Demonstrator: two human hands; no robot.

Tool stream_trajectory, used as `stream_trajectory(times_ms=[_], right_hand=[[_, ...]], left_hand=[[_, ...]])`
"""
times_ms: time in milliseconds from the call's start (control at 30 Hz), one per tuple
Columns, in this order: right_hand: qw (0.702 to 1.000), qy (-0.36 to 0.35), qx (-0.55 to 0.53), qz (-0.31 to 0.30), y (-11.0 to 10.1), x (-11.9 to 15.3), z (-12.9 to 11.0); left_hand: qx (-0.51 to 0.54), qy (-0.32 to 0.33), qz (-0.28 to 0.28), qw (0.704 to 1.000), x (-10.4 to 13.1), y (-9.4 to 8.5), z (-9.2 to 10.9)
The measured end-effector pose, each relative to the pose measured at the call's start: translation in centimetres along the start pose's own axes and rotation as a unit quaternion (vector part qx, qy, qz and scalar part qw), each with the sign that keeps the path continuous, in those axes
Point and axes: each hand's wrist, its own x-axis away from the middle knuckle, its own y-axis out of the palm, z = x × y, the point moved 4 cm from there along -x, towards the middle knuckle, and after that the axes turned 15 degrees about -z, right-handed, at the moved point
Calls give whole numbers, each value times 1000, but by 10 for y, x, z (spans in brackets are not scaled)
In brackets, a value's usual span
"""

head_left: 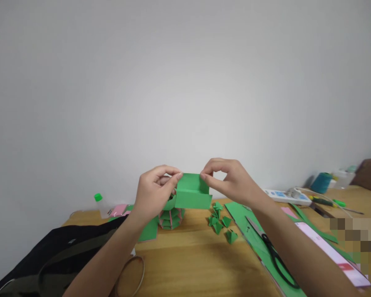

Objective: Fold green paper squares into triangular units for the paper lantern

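Observation:
A folded piece of green paper (193,201), bent like an open box, is held up above the table between both hands. My left hand (157,187) pinches its upper left corner between thumb and fingers. My right hand (230,179) pinches the upper right corner the same way. Behind and below my left hand stands a round green and pink paper structure (171,218), partly hidden by the hand and the held paper. Several small folded green paper pieces (218,225) lie on the table below my right hand.
Black-handled scissors (272,247) rest on green paper sheets (253,235) at right. Beyond are a phone (330,251), a white power strip (289,197), a screwdriver (324,201) and a teal thread spool (322,182). At left are black fabric (68,247) and a green-capped bottle (100,204).

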Motion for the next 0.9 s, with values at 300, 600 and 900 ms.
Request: stream_trajectory(times_ms=[300, 600, 900], right_hand=[[995, 43, 11, 84, -29, 22, 15], [955, 82, -284, 2, 23, 18, 15], [949, 54, -301, 74, 20, 22, 12]], left_hand=[[1, -6, 66, 998, -1, -20, -9], [88, 24, 85, 992, 5, 0, -5], [183, -36, -45, 981, 11, 8, -6]])
